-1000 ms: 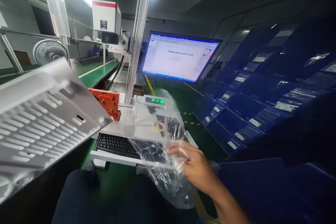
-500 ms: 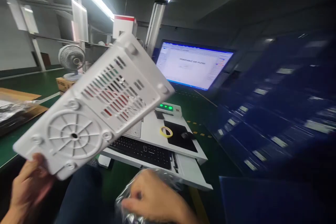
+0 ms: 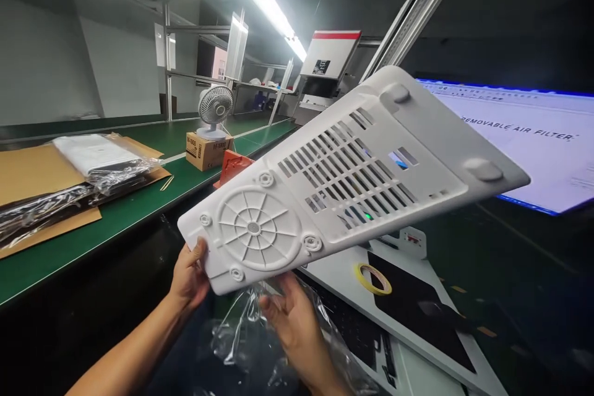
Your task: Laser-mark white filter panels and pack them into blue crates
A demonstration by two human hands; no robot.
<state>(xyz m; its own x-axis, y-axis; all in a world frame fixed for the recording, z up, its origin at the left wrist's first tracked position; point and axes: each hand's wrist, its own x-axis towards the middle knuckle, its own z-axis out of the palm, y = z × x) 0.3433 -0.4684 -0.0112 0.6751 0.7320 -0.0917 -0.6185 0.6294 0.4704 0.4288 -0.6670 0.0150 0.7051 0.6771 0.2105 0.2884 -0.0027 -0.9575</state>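
Note:
A white plastic panel (image 3: 320,247) with slotted vents, a round ribbed disc and raised feet is held up at a tilt before me, its wide end to the upper right. My left hand (image 3: 190,275) grips the narrow lower-left end, thumb on the near face. Just below the bottom edge, my right hand (image 3: 294,315) has its fingertips up against the panel, and they are partly hidden behind it. A crumpled clear plastic bag (image 3: 236,334) hangs around the right hand, seemingly caught in its fingers.
On the green conveyor (image 3: 176,192) at left lie a wrapped white part (image 3: 88,151) on cardboard, a carton (image 3: 199,151) and a small fan (image 3: 216,105). To the right stand a monitor (image 3: 547,154) and a white desk (image 3: 341,269) with yellow tape (image 3: 371,278) and a black mat (image 3: 417,306).
My view has turned left. The panel has shifted right across it and tilts less steeply. My right hand has come up with the bag to the panel's lower edge.

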